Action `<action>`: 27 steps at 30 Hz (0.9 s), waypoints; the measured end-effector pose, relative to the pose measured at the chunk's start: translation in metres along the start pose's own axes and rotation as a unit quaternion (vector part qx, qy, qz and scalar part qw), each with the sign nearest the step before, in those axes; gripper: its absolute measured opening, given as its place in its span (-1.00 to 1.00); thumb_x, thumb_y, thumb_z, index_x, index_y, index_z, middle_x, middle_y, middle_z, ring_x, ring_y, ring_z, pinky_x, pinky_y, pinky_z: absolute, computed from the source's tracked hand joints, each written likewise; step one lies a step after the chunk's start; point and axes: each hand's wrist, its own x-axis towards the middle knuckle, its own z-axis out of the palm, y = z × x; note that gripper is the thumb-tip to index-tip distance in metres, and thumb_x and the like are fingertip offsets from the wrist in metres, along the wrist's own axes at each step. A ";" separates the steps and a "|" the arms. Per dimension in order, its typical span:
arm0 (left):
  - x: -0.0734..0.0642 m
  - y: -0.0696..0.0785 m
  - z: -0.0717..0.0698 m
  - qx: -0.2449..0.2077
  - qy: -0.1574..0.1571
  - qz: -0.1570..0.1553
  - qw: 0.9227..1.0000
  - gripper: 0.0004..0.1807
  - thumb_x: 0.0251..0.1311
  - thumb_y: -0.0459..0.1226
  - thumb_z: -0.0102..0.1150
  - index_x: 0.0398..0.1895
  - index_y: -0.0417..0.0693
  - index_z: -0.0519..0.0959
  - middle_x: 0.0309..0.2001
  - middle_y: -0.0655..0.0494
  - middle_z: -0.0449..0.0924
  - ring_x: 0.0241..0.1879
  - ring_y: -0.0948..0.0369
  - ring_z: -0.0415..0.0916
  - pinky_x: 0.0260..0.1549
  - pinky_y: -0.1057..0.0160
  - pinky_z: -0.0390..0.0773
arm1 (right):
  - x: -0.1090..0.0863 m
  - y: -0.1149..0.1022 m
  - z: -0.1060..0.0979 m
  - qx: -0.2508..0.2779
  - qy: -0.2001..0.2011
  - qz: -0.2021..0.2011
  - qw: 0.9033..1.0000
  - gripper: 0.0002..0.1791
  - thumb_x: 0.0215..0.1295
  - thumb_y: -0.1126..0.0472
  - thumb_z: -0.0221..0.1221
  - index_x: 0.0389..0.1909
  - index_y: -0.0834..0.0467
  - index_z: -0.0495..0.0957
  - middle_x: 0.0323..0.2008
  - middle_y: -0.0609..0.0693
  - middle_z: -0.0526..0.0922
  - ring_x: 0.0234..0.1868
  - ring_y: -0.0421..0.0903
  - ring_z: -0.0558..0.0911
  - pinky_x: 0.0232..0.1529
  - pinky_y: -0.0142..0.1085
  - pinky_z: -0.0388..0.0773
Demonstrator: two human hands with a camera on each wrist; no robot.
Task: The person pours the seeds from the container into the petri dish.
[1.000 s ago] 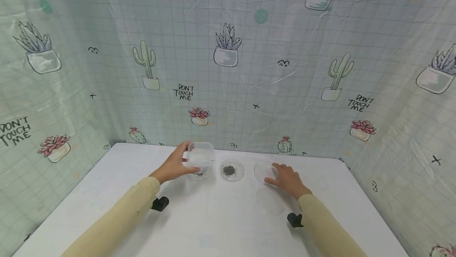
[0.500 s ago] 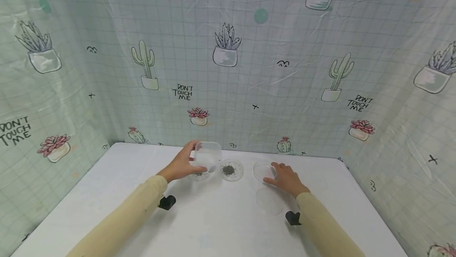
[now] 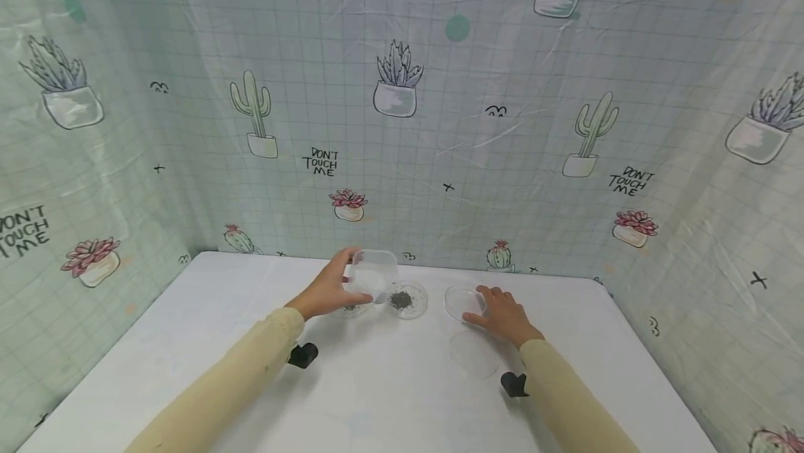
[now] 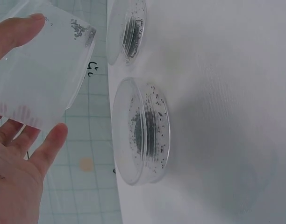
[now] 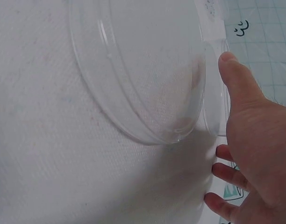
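My left hand (image 3: 329,290) holds a clear square plastic container (image 3: 374,273), thumb on one side and fingers on the other. The container is tilted, and dark grains (image 4: 80,29) gather at its lower corner. It hangs between the left petri dish (image 4: 142,135) and the middle petri dish (image 3: 408,301). Each of these dishes has a pile of dark grains. My right hand (image 3: 507,317) grips the rim of a clear petri dish (image 3: 461,303) on the right, thumb on its near side and fingertips on its far side; no grains show inside it.
A clear round lid (image 3: 474,354) lies nearer me, in front of the right dish. All stand on a white-covered table (image 3: 402,390). A curtain (image 3: 402,160) with cactus prints rises behind the table and at both sides.
My left hand has carried the square container rightward, from over the left dish toward the middle one. The right hand has stayed at its dish.
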 end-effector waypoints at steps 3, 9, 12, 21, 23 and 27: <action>0.002 0.001 0.002 0.005 -0.002 0.002 1.000 0.05 -0.07 -0.14 0.51 0.45 0.02 0.05 0.38 -0.06 0.20 0.29 -0.04 0.33 0.16 -0.02 0.53 | 0.001 0.001 0.001 -0.003 0.002 0.000 1.000 -0.12 0.15 -0.29 0.23 0.34 0.18 0.28 0.20 0.26 0.45 0.21 0.27 0.41 0.14 0.31 0.39; 0.006 0.002 0.006 0.010 -0.003 0.006 1.000 0.05 -0.09 -0.15 0.52 0.44 0.03 0.07 0.38 -0.03 0.21 0.31 -0.01 0.32 0.17 -0.01 0.53 | 0.003 0.003 0.003 -0.002 -0.004 0.001 1.000 -0.11 0.14 -0.30 0.23 0.35 0.15 0.27 0.20 0.25 0.44 0.21 0.24 0.41 0.14 0.31 0.39; 0.007 0.004 0.007 0.009 -0.005 0.008 1.000 0.05 -0.08 -0.14 0.52 0.44 0.02 0.07 0.38 -0.03 0.20 0.33 -0.01 0.30 0.18 -0.01 0.52 | 0.003 0.004 0.004 -0.004 -0.005 0.000 1.000 -0.11 0.14 -0.30 0.23 0.35 0.16 0.27 0.20 0.25 0.44 0.21 0.25 0.41 0.13 0.31 0.39; 0.007 0.008 0.009 0.012 -0.008 0.015 1.000 0.06 -0.09 -0.13 0.52 0.46 0.01 0.06 0.39 -0.01 0.18 0.35 0.01 0.28 0.18 0.00 0.52 | 0.003 0.003 0.005 -0.024 -0.009 0.000 1.000 -0.10 0.15 -0.31 0.21 0.35 0.20 0.29 0.19 0.27 0.44 0.20 0.24 0.42 0.11 0.28 0.43; 0.007 0.008 0.010 0.013 -0.007 0.016 1.000 0.06 -0.10 -0.13 0.53 0.45 0.01 0.07 0.39 0.00 0.19 0.34 0.02 0.30 0.18 0.00 0.53 | 0.003 0.003 0.006 -0.028 -0.008 -0.001 1.000 -0.10 0.15 -0.31 0.21 0.34 0.21 0.30 0.19 0.27 0.44 0.19 0.24 0.43 0.10 0.27 0.44; 0.006 0.008 0.011 0.013 -0.006 0.015 1.000 0.06 -0.10 -0.15 0.53 0.45 0.02 0.08 0.38 0.01 0.20 0.33 0.02 0.31 0.17 0.00 0.53 | 0.001 0.003 0.007 -0.026 -0.007 0.000 1.000 -0.10 0.14 -0.32 0.21 0.34 0.21 0.31 0.19 0.27 0.44 0.19 0.24 0.43 0.10 0.27 0.44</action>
